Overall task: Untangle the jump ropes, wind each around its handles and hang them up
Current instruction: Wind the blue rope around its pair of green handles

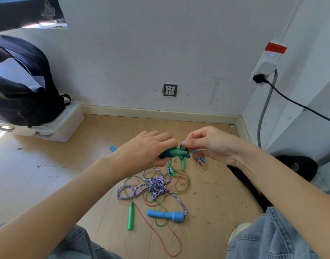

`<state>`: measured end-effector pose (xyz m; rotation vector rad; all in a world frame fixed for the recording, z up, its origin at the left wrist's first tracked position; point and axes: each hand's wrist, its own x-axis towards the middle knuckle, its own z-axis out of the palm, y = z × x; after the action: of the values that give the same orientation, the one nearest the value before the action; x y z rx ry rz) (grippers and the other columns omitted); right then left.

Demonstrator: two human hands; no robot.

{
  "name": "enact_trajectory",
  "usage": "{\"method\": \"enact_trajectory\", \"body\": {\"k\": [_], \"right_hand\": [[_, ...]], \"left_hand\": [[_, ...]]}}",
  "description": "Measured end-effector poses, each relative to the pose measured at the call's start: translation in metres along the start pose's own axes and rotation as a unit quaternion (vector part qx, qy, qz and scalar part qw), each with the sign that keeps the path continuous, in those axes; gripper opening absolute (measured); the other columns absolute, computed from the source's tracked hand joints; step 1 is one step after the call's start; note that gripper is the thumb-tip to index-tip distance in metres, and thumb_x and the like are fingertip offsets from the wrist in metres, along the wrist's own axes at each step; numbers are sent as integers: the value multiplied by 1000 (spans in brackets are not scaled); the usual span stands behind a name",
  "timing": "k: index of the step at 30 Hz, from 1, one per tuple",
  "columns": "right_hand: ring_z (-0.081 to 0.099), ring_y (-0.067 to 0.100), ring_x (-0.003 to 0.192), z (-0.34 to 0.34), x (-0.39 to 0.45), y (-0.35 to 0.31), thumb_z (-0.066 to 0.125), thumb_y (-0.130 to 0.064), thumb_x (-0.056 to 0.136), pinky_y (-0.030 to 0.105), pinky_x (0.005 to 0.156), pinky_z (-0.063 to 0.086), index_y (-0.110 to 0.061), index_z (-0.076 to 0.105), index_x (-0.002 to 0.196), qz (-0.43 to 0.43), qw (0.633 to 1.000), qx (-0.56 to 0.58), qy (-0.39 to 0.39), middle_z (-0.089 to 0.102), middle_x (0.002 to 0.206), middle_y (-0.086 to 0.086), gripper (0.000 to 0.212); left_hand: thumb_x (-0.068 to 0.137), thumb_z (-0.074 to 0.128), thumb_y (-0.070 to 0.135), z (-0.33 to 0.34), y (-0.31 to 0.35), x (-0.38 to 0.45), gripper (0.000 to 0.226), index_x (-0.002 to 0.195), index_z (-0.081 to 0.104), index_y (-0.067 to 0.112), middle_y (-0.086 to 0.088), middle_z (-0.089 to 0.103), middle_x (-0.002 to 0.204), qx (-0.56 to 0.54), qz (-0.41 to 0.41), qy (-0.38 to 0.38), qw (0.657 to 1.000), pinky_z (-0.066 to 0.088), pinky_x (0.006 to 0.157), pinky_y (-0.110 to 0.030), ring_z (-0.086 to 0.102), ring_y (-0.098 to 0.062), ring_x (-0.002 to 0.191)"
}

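Gripping teal handles [171,152], left hand [147,148]; right hand [211,144] pinches cord above tangled ropes [156,186].

Purple-white braided rope [156,186], blue handle [166,215], green handle [130,216], thin red cord [160,232], black backpack [23,85]

Both hands [149,148] on green handles [172,152]

Tangled green, red and braided blue-white jump ropes [156,186] lie on the floor.
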<state>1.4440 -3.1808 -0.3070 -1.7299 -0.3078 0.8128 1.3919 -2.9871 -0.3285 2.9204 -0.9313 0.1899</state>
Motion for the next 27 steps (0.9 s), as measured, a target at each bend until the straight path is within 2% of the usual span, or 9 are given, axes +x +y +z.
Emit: {"method": "enact_trajectory", "body": {"k": [3,6,10,13,16,18,20,23,27], "right_hand": [[48,11,59,8,6,4,56,-9,89,23,57,34,-6,60,71,22,998,10,58,56,65,4,19],[44,12,56,3,8,4,49,-8,93,23,53,32,-7,54,68,70,983,129,106,49,64,5,25],[46,12,55,-6,6,-7,51,-13,90,20,48,35,-9,54,69,41,961,264,68,52,66,4,22],[49,10,56,-2,7,-7,62,-13,84,21,53,37,-11,56,67,-35,995,83,49,55,63,1,18],[48,15,61,2,6,-2,67,-16,82,22,59,40,-9,56,64,-45,986,-147,56,55,61,3,23],[50,14,63,4,4,0,67,-20,83,23,61,41,-10,57,64,-55,977,-199,50,56,62,3,23],[52,8,61,6,3,-1,66,-21,84,19,61,43,-8,59,69,-106,971,-205,66,58,64,-1,21],[51,7,61,10,4,-2,66,-18,83,16,56,42,-10,57,70,-168,974,-96,116,58,64,-2,18],[48,11,58,8,9,-3,69,-17,80,17,48,39,-14,53,65,-134,972,46,190,58,61,-4,22]], "left_hand": [[94,39,37,10,13,1,26,113,45,21,6,52,104,-3,-6,-10,1000,38,82,-30,48,-17,89],[92,38,36,13,19,4,20,106,43,21,7,50,97,-13,-38,39,998,33,74,-29,48,-17,84],[90,45,30,7,18,10,16,91,32,20,8,46,83,-89,-132,75,984,40,73,-33,44,-18,67],[87,54,34,0,11,8,24,94,37,18,7,50,85,-181,-159,43,970,44,66,-35,50,-20,71],[85,50,52,1,7,-1,34,96,38,22,10,52,90,-65,-116,19,991,39,68,-27,52,-14,80],[85,43,59,5,10,-3,37,95,36,23,11,52,88,26,-87,24,996,35,69,-26,52,-13,80],[86,44,54,5,13,-1,34,93,34,23,11,49,82,23,-94,16,995,35,64,-26,49,-14,73],[87,56,32,0,20,7,27,101,45,11,0,57,79,-189,-144,-9,971,36,57,-26,49,-15,65],[87,56,8,-8,25,15,18,102,50,2,-15,63,88,-451,-194,-6,871,52,72,-29,62,-17,73]]}}
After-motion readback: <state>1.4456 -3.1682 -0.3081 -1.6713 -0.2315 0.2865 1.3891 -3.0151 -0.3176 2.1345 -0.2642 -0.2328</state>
